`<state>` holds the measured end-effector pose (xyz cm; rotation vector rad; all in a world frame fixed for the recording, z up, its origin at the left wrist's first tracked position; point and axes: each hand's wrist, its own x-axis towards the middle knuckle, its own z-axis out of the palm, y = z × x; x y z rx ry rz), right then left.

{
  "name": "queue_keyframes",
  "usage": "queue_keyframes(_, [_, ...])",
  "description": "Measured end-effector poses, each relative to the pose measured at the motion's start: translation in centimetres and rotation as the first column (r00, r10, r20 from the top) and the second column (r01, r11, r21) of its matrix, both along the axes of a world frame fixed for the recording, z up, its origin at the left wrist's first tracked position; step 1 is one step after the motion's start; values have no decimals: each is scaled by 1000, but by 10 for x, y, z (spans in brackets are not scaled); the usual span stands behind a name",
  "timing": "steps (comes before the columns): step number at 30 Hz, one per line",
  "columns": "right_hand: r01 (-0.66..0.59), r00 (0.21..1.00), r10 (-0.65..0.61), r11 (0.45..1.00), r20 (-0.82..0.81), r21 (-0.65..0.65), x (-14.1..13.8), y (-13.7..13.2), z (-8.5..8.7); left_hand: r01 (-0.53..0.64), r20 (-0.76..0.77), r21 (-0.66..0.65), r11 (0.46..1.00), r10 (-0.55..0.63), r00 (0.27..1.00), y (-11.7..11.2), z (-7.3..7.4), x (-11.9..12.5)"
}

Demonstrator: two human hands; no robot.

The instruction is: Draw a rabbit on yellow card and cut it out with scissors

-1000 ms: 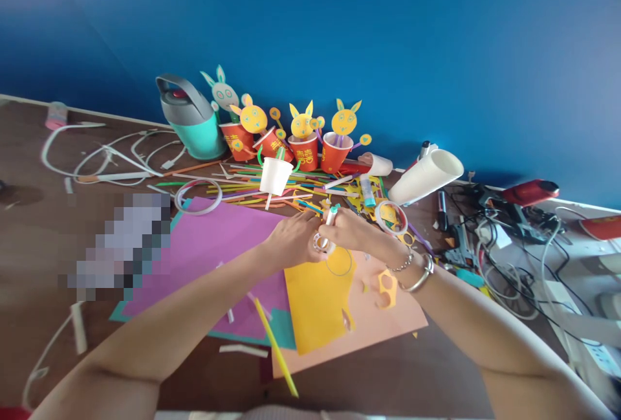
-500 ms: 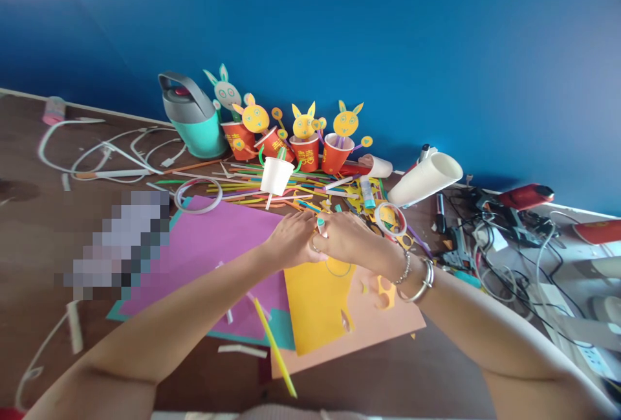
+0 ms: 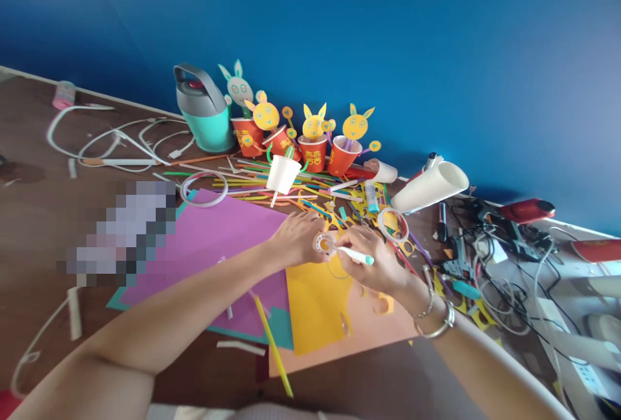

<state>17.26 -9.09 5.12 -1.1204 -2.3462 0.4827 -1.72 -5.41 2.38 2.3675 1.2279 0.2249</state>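
Note:
My left hand (image 3: pixel 301 237) rests at the top edge of the yellow paper (image 3: pixel 313 316), its fingers closed on a small white ring (image 3: pixel 320 243) with yellow showing through its middle. Between the fingers of my right hand (image 3: pixel 371 258) is a white marker (image 3: pixel 356 255) with a teal end. Its writing end points toward the ring; whether it touches the paper I cannot tell. Just below the hands, a round outline is drawn on the yellow paper. Peach paper (image 3: pixel 310 360) lies under the yellow sheet, with purple paper (image 3: pixel 194 265) to the left.
Red cups (image 3: pixel 313 153) with paper animal heads stand along the wall, behind a white cup (image 3: pixel 283 174) and scattered straws. A teal flask (image 3: pixel 211 129) is at back left. Tape rolls (image 3: pixel 394 224), a glue stick (image 3: pixel 371 197), a white tube (image 3: pixel 431 187) and tangled cables (image 3: pixel 509 284) are about.
My hands have moved apart. The right one has shifted right and down, and the marker now lies sideways in it. The small ring has come into sight by my left hand.

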Motion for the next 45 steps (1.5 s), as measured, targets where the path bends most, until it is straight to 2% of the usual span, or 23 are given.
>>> queue_keyframes(4, [-46, 999, 45, 995, 10, 83, 2, -6, -19, 6, -16, -2, 1000, -6, 1000, 0, 2, 1])
queue_keyframes(8, [-87, 995, 82, 991, 53, 101, 2, -6, -25, 12, 9, 36, 999, -12, 1000, 0, -2, 0])
queue_keyframes(16, [-141, 983, 124, 983, 135, 117, 0, -5, -22, 39, 37, 50, 998, -41, 998, 0, -1, -3])
queue_keyframes(24, [-193, 954, 127, 953, 272, 233, -4, -3, -21, 27, 48, 39, 999, -29, 998, -1, -3, -3])
queue_keyframes(29, [-244, 887, 105, 933, 449, 264, -7, -4, -22, 16, 14, 19, 1000, -16, 1000, -1, 3, -1])
queue_keyframes(33, [-267, 815, 101, 940, 571, 214, -13, -3, -14, 26, -5, 13, 1000, -26, 1000, 0, 3, -2])
queue_keyframes(36, [-243, 785, 76, 950, 615, 194, -19, -2, -6, 45, 25, 0, 999, -45, 999, 1, 0, -5])
queue_keyframes(40, [-170, 784, 48, 975, 619, 140, -30, 1, 2, 40, 45, 10, 999, -40, 998, 1, -6, -6])
queue_keyframes(45, [55, 796, -40, 998, 604, -7, -42, 9, 13, 16, 22, 34, 999, -17, 1000, 1, -9, -3])
